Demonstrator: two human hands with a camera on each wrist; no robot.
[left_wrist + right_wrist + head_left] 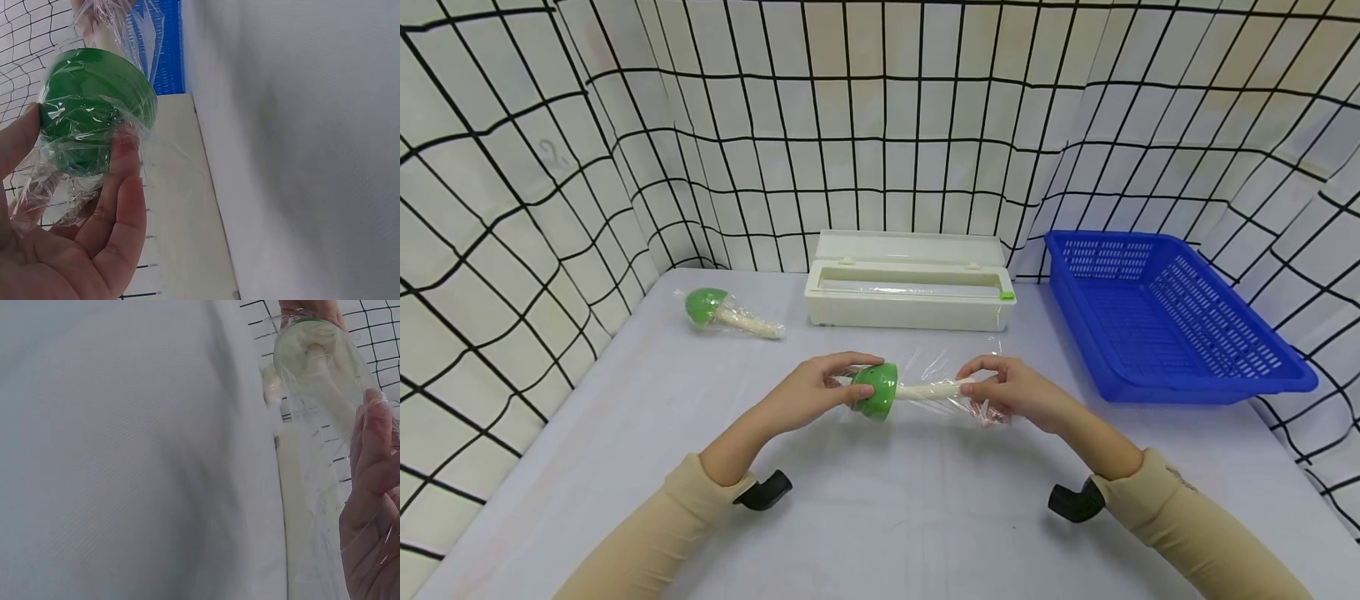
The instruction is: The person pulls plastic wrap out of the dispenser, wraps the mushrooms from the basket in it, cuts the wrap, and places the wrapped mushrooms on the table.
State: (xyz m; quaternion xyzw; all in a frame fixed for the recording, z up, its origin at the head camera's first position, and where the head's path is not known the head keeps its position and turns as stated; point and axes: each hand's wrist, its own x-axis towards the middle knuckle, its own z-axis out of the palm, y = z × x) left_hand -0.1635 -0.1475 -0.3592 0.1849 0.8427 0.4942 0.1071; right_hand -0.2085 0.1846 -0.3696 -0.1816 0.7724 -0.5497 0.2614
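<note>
A green-capped toy mushroom (877,392) with a long white stem lies sideways between both hands, held above the table and loosely wrapped in clear cling film (934,367). My left hand (808,392) grips the glossy green cap (94,94), thumb on one side and fingers on the other, film bunched under them. At the opposite end, my right hand (1018,390) pinches the stem's tip through the film, which gathers in folds around the fingers. The pale underside of the cap (303,350) faces the right hand. Part of the film hangs past the right fingers.
A second green-capped mushroom (707,306), wrapped in film, lies at the back left. Behind the hands stands a white cling film box (910,315), lid raised, roll inside. The blue basket (1097,367) is at the right. Black wire mesh (917,108) encloses the white table (880,517).
</note>
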